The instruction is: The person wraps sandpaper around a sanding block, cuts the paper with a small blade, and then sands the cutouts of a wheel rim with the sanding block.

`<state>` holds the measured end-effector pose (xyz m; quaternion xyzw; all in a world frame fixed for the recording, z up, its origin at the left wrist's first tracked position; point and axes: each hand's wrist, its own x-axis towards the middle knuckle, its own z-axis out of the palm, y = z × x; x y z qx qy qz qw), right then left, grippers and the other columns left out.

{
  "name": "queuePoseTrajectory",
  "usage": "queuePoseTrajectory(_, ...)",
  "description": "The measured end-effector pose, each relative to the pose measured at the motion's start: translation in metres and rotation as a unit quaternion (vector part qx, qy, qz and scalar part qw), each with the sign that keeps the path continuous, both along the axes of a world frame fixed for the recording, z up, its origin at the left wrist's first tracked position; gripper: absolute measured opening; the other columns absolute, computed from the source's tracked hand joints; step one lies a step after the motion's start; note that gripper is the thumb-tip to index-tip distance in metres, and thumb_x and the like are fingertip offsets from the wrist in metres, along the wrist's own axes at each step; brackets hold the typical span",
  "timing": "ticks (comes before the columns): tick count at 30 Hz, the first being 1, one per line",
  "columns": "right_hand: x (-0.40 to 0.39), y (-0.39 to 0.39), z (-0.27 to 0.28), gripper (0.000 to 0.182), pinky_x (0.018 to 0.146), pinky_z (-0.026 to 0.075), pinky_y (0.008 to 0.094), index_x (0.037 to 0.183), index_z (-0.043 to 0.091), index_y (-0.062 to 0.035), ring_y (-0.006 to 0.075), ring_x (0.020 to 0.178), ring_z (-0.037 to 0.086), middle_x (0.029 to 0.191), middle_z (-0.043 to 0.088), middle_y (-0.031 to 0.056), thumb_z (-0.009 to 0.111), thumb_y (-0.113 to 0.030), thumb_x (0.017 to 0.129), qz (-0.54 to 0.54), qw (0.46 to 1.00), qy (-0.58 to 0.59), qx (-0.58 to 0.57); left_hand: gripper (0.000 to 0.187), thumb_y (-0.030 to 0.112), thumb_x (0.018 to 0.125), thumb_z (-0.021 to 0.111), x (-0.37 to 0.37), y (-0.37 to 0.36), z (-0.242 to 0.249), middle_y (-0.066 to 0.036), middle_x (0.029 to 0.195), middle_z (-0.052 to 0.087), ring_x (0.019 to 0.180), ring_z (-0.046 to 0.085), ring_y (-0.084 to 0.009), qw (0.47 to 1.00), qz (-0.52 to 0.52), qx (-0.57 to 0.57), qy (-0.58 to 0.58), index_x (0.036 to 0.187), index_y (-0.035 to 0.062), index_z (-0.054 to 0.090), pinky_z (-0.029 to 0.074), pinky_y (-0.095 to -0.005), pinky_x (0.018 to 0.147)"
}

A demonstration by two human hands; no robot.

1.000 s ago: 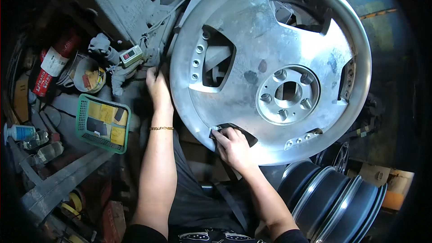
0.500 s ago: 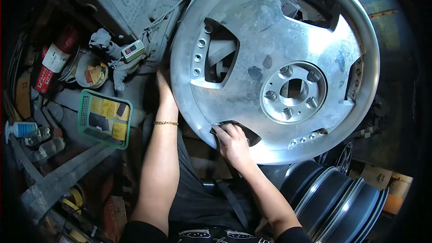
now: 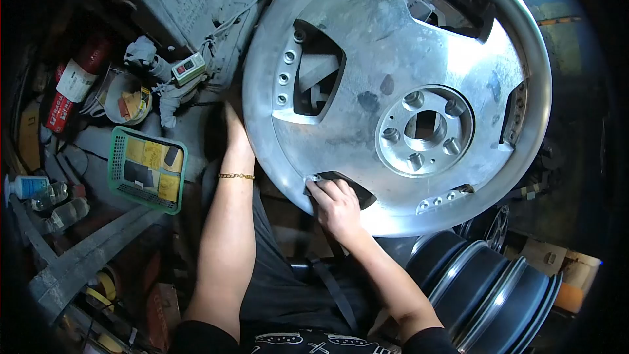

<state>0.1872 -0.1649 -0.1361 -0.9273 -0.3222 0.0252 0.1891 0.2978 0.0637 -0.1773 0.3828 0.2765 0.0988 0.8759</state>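
A large silver wheel rim (image 3: 367, 52) faces me, with several window openings around a bolt hub (image 3: 424, 132). The fingers of my right hand (image 3: 337, 206) are bent together at the left end of its lower opening (image 3: 357, 193); what they press or hold, if anything, is too small to make out. My left hand (image 3: 232, 113) reaches up beside the rim's left outer edge, and its fingers are hidden in shadow behind the rim. A gold bracelet (image 3: 236, 176) circles the left wrist.
A green basket (image 3: 113, 164) of yellow sheets lies left, below a bucket (image 3: 121, 101) and a red-and-white roll (image 3: 75, 82). A switch box (image 3: 189, 69) hangs by a grey machine (image 3: 177, 6). More rims (image 3: 485, 288) stand lower right; bottles (image 3: 69, 215) sit far left.
The whole view has shifted slightly, so most things appear a little further left and up. My right hand stays at the lower opening, and my left stays beside the rim.
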Motion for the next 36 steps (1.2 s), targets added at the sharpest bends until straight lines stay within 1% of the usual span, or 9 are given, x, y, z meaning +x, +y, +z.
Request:
queuePoseTrajectory(7,0.004,0.003,-0.001,0.052,0.076,0.048,0.0360,0.116,0.066,-0.0076,0.0248,0.089,0.057,0.101,0.062,0.0051,0.065,-0.003,0.064,0.004,1.000,0.003,0.022,0.038,0.028,0.097,0.042,0.002,-0.006,0.002,-0.010,0.096,0.065,0.083,0.063,-0.0195,0.995,0.061,-0.081,0.022,0.106,-0.0022,0.064,0.050,-0.0315,0.078)
queuePoseTrajectory(21,-0.007,-0.015,-0.002,0.058,0.078,0.046,0.0373,0.119,0.066,-0.0096,0.0254,0.094,0.055,0.104,0.061,0.0039,0.065,-0.005,0.061,0.012,1.000,0.004,-0.018,0.024,0.020,0.097,0.053,-0.010,0.046,-0.005,-0.007,0.107,0.065,0.100,0.060,-0.0182,0.998,0.018,-0.004,0.052,0.109,0.0019,0.062,0.047,-0.0341,0.090)
queuePoseTrajectory(22,-0.006,-0.014,-0.002,0.057,0.078,0.046,0.0374,0.119,0.066,-0.0096,0.0255,0.093,0.055,0.105,0.061,0.0039,0.065,-0.005,0.062,0.012,1.000,0.002,-0.009,0.018,0.019,0.095,0.057,-0.016,0.065,-0.007,-0.006,0.102,0.066,0.096,0.060,-0.0170,0.999,-0.015,0.051,0.006,0.104,0.0046,0.064,0.046,-0.0317,0.088)
queuePoseTrajectory(24,0.001,-0.003,-0.001,0.061,0.078,0.046,0.0378,0.119,0.065,-0.0102,0.0258,0.094,0.055,0.105,0.061,0.0036,0.067,-0.006,0.058,0.018,1.000,-0.006,-0.004,0.016,0.017,0.093,0.059,-0.019,0.089,-0.011,-0.005,0.097,0.066,0.091,0.059,-0.0156,0.946,-0.081,0.242,0.202,0.101,0.0049,0.066,0.045,-0.0293,0.084)
queuePoseTrajectory(25,0.003,0.001,0.004,0.063,0.078,0.046,0.0379,0.120,0.065,-0.0105,0.0258,0.094,0.055,0.104,0.061,0.0035,0.068,-0.006,0.057,0.016,1.000,0.002,-0.012,0.015,0.016,0.089,0.065,-0.027,0.092,-0.028,-0.003,0.080,0.064,0.078,0.057,-0.0144,0.952,-0.058,0.279,0.115,0.092,0.0023,0.068,0.045,-0.0290,0.073)
queuePoseTrajectory(29,-0.002,-0.013,0.004,0.064,0.074,0.046,0.0371,0.120,0.066,-0.0123,0.0243,0.092,0.056,0.103,0.062,0.0022,0.069,-0.004,0.057,0.016,0.999,0.010,-0.028,0.018,0.009,0.080,0.062,-0.040,0.110,-0.115,-0.012,0.081,0.070,0.078,0.062,-0.0165,0.884,-0.158,0.399,0.185,0.089,-0.0041,0.070,0.048,-0.0323,0.071)
queuePoseTrajectory(32,-0.003,-0.008,0.006,0.054,0.076,0.046,0.0378,0.116,0.069,-0.0124,0.0275,0.089,0.057,0.101,0.064,0.0047,0.065,-0.001,0.064,-0.005,0.999,0.030,-0.020,0.021,0.016,0.082,0.068,-0.035,0.100,-0.154,-0.017,0.093,0.072,0.087,0.068,-0.0306,0.852,-0.172,0.460,0.184,0.096,0.0006,0.071,0.050,-0.0402,0.078)
queuePoseTrajectory(33,0.000,-0.002,0.006,0.054,0.076,0.046,0.0377,0.116,0.068,-0.0122,0.0260,0.089,0.057,0.100,0.063,0.0031,0.065,-0.002,0.063,-0.001,1.000,0.022,-0.016,0.032,0.030,0.087,0.063,-0.032,0.100,-0.159,-0.018,0.104,0.070,0.098,0.064,-0.0388,0.796,-0.207,0.529,0.210,0.104,0.0036,0.070,0.048,-0.0439,0.084)
queuePoseTrajectory(36,0.004,0.003,0.005,0.057,0.076,0.046,0.0381,0.119,0.067,-0.0125,0.0250,0.091,0.057,0.101,0.062,0.0018,0.065,-0.004,0.063,-0.010,1.000,0.020,-0.009,0.044,0.038,0.091,0.052,-0.024,0.099,-0.222,-0.021,0.110,0.068,0.105,0.063,-0.0371,0.796,-0.124,0.557,0.203,0.109,0.0016,0.068,0.047,-0.0441,0.089)
